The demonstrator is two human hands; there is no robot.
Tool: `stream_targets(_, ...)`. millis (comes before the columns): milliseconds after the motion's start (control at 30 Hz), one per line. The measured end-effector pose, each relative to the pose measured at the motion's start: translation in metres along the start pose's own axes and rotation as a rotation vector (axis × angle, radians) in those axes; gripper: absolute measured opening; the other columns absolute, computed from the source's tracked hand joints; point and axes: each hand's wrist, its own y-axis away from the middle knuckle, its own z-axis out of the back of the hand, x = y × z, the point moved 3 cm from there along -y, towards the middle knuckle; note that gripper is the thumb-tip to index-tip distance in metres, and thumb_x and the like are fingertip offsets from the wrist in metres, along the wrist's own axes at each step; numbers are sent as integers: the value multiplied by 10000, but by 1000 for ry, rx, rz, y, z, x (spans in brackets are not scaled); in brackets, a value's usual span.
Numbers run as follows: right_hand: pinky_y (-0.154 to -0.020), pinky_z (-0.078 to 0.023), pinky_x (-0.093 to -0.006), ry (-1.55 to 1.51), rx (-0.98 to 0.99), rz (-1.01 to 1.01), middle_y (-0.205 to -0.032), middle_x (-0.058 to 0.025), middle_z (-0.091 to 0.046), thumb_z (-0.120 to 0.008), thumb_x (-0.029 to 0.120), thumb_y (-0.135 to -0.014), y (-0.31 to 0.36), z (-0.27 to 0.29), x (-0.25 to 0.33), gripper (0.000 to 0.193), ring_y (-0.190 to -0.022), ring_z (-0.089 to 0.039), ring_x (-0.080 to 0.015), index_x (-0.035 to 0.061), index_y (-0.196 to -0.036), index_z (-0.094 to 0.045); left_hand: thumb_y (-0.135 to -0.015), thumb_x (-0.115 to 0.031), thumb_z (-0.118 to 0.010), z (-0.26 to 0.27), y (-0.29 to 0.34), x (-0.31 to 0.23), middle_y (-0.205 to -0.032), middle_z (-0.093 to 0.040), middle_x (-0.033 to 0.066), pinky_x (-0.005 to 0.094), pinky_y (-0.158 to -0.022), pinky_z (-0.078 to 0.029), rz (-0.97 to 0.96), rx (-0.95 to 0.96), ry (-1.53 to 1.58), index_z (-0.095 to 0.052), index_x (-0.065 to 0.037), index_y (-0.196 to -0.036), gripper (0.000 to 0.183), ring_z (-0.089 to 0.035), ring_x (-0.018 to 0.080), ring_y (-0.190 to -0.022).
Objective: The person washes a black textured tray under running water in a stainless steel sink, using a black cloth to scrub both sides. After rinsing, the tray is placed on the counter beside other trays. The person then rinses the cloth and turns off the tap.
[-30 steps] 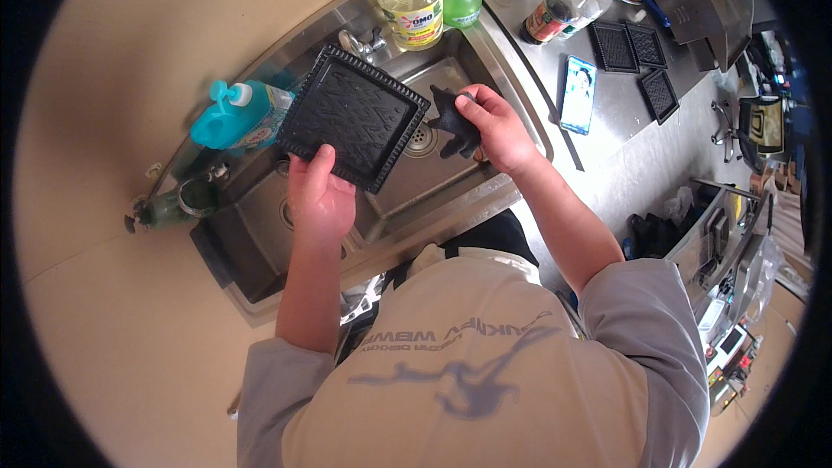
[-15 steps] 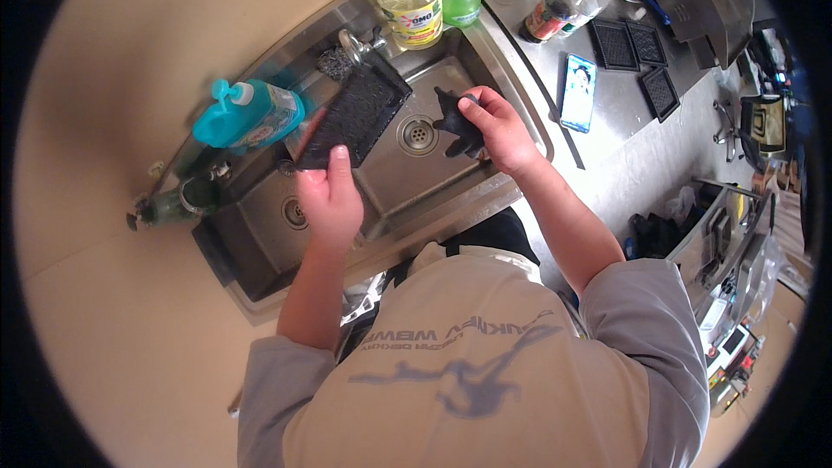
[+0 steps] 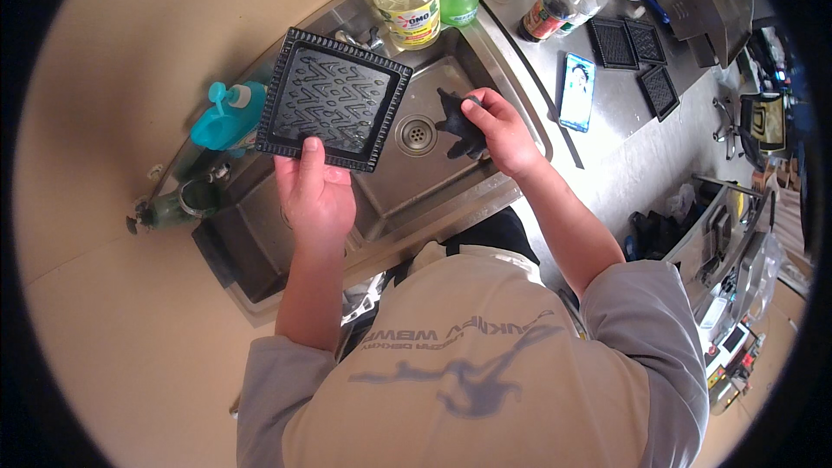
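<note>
My left hand [image 3: 315, 191] grips a black square tray [image 3: 334, 95] by its near edge, thumb on top. The tray has a ribbed rim and a raised leaf-like pattern, and its wet face is turned up toward me. It is held above the left part of a steel double sink [image 3: 468, 175]. In my right hand [image 3: 498, 130], closed over the right basin, is a crumpled black cloth [image 3: 461, 127] with pointed ends hanging out. Tray and cloth are apart. The faucet is mostly hidden behind the tray.
Behind the sink stand a teal pump bottle [image 3: 227, 117], a clear bottle with a red pump [image 3: 407, 4] and a green bottle [image 3: 458, 0]. On the right counter lie a phone [image 3: 577, 93], several black trays [image 3: 614, 43] and jars [image 3: 551, 13]. A green bottle-like object [image 3: 178, 204] is at left.
My left hand has turned the tray from a slant to nearly flat toward me, shifting slightly left and covering the faucet. My right hand and the cloth have barely moved.
</note>
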Motion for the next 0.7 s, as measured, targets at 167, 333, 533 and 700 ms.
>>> stream_targets(167,-760,-511,-249,-2,-2,1,-927,8,-622,-625,253,-1020,0,-3,2,181,-843,-594,-77,85,-1052,-567,-1027,-58,-497,-2,1,-1,-1409,-553,87,420,-1043,-477,-26,31,13,-465,-93,-1445,421,-563,227,-1248)
stream_targets(333,-761,-510,-250,-26,23,-11,-925,11,-623,-623,254,-1021,1,-8,4,179,-841,-592,-74,88,-1054,-566,-1032,-55,-487,-3,2,-3,-1424,-524,105,410,-1047,-464,-10,2,19,-412,-73,-1473,448,-549,230,-1258)
stream_targets(533,-730,-518,-246,-45,0,9,-920,13,-624,-618,256,-1025,3,-13,7,179,-820,-602,-71,89,-1058,-564,-1040,-63,-477,-2,3,-2,-1434,-512,105,420,-1069,-448,17,-29,15,-408,-73,-1476,441,-532,236,-1279)
stream_targets(700,-683,-516,-243,-81,30,29,-903,-2,-650,-615,266,-1024,6,-19,11,215,-796,-609,-79,59,-1075,-590,-1033,-64,-488,-3,2,2,-1437,-508,104,426,-1078,-438,12,2,88,-412,-68,-1470,444,-523,236,-1287)
